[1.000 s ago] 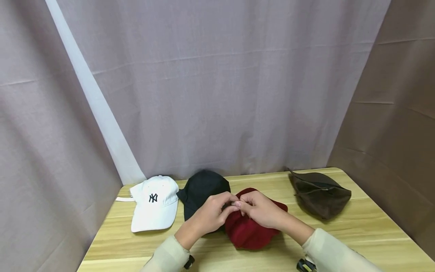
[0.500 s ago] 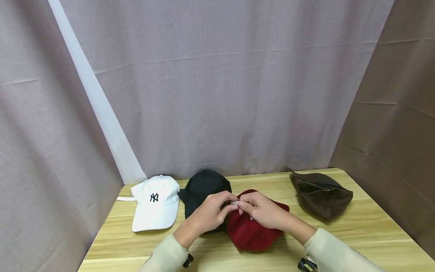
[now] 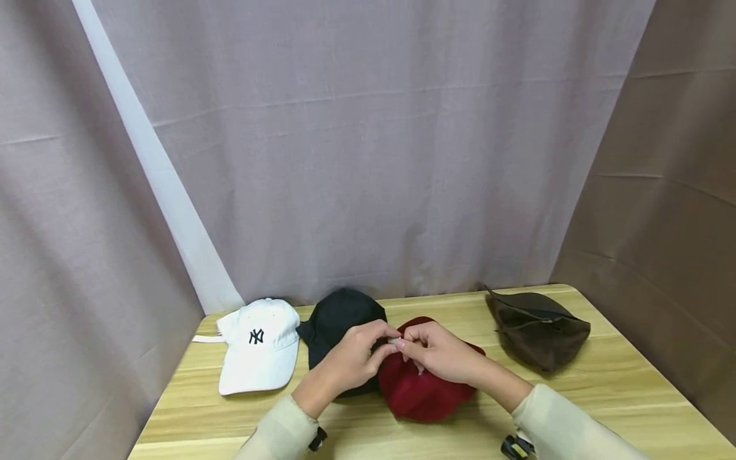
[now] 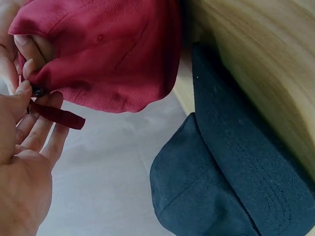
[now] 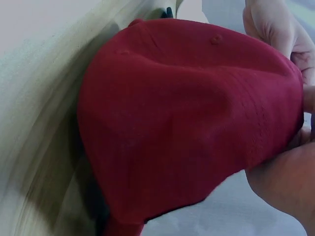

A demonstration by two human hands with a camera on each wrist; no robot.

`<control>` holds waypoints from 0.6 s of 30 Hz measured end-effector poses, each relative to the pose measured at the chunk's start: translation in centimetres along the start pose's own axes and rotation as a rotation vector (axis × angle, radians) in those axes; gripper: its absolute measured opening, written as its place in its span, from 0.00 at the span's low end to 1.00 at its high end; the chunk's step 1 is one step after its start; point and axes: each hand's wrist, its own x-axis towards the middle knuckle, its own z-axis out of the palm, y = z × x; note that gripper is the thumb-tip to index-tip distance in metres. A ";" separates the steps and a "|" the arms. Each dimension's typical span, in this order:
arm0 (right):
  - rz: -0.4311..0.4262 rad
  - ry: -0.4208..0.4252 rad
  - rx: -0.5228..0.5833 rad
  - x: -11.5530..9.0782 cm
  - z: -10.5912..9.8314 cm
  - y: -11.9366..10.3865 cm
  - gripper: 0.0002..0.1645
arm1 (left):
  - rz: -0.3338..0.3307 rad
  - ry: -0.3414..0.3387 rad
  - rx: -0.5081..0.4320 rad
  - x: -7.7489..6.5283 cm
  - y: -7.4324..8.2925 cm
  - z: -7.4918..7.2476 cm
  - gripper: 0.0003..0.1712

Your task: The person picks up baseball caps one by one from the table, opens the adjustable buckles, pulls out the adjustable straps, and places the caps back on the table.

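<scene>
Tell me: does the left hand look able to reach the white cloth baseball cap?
Probably yes: nothing covers the white cap, though the left hand should first release the red cloth strap and pass over the black cloth cap.

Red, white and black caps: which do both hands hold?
The red cap: the left hand and right hand hold it; neither touches the white cap or black cap.

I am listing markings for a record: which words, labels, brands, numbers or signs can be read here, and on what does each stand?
"NY": black interlocked letters on the front of the white cloth baseball cap.
Dark red cloth cap: a pale spot beside the right hand, too small to tell whether it is lettering.
Black cloth cap, dark brown folded cloth item: nothing readable.
</scene>
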 end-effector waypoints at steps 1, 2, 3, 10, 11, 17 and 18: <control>-0.001 0.010 -0.009 0.0 0.1 0.0 0.21 | 0.003 0.001 0.006 0.0 0.0 0.0 0.07; -0.002 0.020 -0.016 0.1 0.1 0.0 0.21 | 0.000 -0.001 0.007 0.0 0.0 -0.1 0.07; -0.002 0.028 -0.022 0.1 0.2 -0.1 0.21 | -0.004 -0.004 0.007 0.1 0.0 -0.1 0.08; 0.015 0.044 -0.007 0.1 0.3 0.2 0.23 | -0.044 -0.030 -0.005 0.2 0.3 0.1 0.07; 0.016 0.047 -0.007 0.1 0.3 0.2 0.23 | -0.051 -0.031 -0.005 0.3 0.4 0.1 0.07; 0.023 0.064 -0.011 0.3 0.4 0.6 0.23 | -0.059 -0.029 0.005 0.3 0.3 0.3 0.07; 0.024 0.066 -0.010 0.4 0.5 0.7 0.23 | -0.055 -0.028 0.005 0.2 0.2 0.3 0.07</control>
